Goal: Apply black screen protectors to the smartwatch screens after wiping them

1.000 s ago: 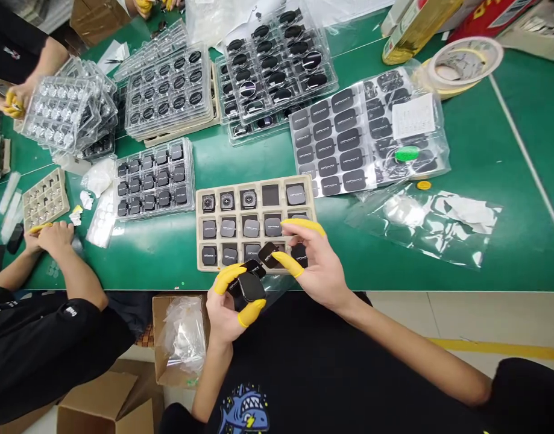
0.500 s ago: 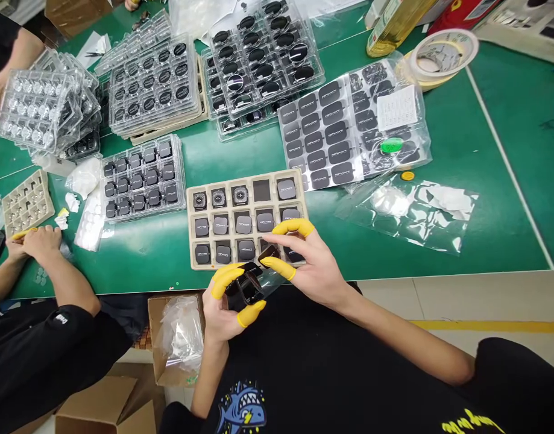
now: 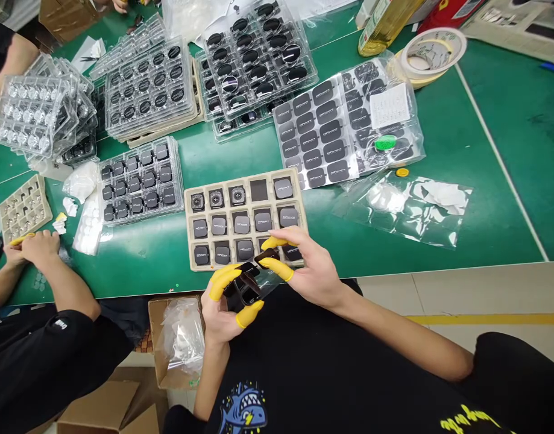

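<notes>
My left hand [image 3: 220, 310], with yellow finger cots, is closed around a glossy black smartwatch body [image 3: 250, 294], held tilted just in front of the tray. My right hand [image 3: 316, 265], also in yellow finger cots, pinches a dark film sticker [image 3: 266, 258] between thumb and finger. Clear film stretches from this sticker toward the watch; whether it still clings there I cannot tell. Behind both hands lies a beige compartment tray [image 3: 226, 211]. Several cells hold grey rounded-square pieces with lettering, and three hold watch bodies with sensor backs up. My right hand hides part of the tray's near corner.
Beyond the tray lie sheets of dark labels [image 3: 310, 141] and a clear plastic bag [image 3: 421, 208]. Clear trays of round lenses [image 3: 258, 72] and of dark square pieces [image 3: 138, 181] stand behind and left. A co-worker's hands [image 3: 37, 247] rest at the left table edge.
My right hand has shifted slightly, and the dark sticker now lies flatter in its pinch. My left hand keeps its hold on the smartwatch body. The camera view has moved a little.
</notes>
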### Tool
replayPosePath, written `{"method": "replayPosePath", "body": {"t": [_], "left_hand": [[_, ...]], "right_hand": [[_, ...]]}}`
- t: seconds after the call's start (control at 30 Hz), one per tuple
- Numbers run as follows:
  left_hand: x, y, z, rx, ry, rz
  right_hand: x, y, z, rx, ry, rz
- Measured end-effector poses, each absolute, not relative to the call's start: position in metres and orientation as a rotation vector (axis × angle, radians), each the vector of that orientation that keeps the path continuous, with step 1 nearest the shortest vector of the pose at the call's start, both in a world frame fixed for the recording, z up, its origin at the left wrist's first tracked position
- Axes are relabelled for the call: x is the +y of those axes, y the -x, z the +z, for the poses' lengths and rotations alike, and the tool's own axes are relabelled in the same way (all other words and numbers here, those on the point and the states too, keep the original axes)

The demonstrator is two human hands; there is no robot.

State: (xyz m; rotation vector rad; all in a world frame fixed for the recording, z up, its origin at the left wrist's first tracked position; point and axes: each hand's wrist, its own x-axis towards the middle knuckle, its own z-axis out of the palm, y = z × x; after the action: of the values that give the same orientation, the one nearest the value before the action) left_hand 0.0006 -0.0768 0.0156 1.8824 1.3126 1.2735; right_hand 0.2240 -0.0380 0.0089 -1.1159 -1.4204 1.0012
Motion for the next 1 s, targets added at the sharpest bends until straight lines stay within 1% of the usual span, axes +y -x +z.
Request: {"method": "replayPosePath", "body": {"t": [0.13,0.27,0.5,0.6,0.77,1.0], "left_hand": [[-0.076,-0.003,0.018,1.310,-1.892,1.289],[-0.075,-0.004,0.019,1.301,-1.893,1.285],[-0.076,-0.003,0.017,1.303,-1.866,1.299],[-0.075,-0.004,0.018,1.277,-1.850,1.322],[-0.075,-0.004,0.019,1.275,-1.851,1.312],[-0.079,-0.001,0.015,1.270,-1.838,1.311]], "right_hand": [[-0.039,-0.224,0.010,-1.404,1.115,1.003],[-0.039,-0.222,0.006,-1.408,1.093,0.921],[-0.038,-0.224,0.002,-1.553,1.127,0.491],[-0.040,-0.225,0.002,-1.571,1.110,0.421],[-0.042,-0.223,0.000,-1.511,1.044,0.433],[-0.039,-0.219,-0.005,-1.409,0.943,0.713]]}}
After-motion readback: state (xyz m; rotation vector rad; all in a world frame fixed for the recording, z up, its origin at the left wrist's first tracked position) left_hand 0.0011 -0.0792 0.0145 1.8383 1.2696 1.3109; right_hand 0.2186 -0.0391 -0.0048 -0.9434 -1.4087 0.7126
